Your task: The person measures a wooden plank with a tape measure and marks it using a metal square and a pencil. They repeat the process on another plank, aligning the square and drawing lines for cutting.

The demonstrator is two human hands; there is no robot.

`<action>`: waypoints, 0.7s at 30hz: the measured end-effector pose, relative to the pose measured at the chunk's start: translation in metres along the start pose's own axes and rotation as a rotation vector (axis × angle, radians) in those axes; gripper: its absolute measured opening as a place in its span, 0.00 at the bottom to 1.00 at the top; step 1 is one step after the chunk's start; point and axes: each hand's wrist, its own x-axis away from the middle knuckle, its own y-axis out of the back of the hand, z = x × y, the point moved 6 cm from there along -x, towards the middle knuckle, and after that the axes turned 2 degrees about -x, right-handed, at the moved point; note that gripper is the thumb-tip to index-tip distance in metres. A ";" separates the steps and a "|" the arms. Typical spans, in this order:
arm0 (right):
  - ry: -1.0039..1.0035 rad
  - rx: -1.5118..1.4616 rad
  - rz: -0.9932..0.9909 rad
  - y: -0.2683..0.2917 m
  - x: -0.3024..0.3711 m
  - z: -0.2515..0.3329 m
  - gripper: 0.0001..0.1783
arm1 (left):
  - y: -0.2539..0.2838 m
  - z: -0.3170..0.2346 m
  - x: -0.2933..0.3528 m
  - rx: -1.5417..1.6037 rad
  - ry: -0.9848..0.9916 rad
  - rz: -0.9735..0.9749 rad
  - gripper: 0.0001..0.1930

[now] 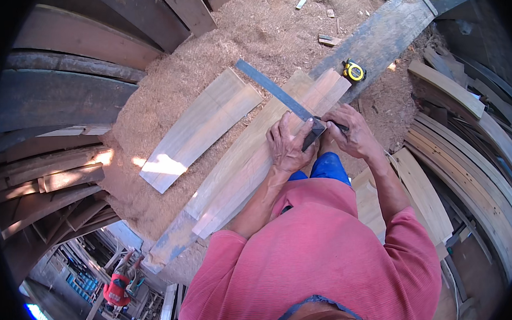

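Observation:
My left hand (287, 143) presses a try square (271, 88) onto the boards, its fingers around the dark stock near my body. The long dark blade lies across two pale planks (239, 171) set side by side. My right hand (354, 131) is closed on a dark pen-like marking tool (338, 125), its tip close to the corner of the square. Just beyond the planks' right end, a yellow and black tape measure (354, 70) rests on a long worn bench board (380, 30). The planks lie on this board too.
A separate pale board (201, 128) lies over the shavings (225, 47) beyond the bench. Stacked timber (58, 96) lines the left, and more long planks (473, 164) curve along the right. Another person in red (117, 290) is far off at lower left.

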 end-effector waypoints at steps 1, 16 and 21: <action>-0.081 0.066 0.064 0.000 0.004 -0.007 0.11 | 0.000 0.000 0.000 0.004 -0.004 -0.007 0.41; -0.469 -0.391 -0.335 -0.043 0.045 -0.124 0.17 | -0.007 0.012 0.008 -0.062 0.085 -0.056 0.51; -0.437 -0.736 -0.758 0.070 0.028 -0.244 0.11 | -0.017 0.011 0.002 -0.189 0.223 -0.011 0.57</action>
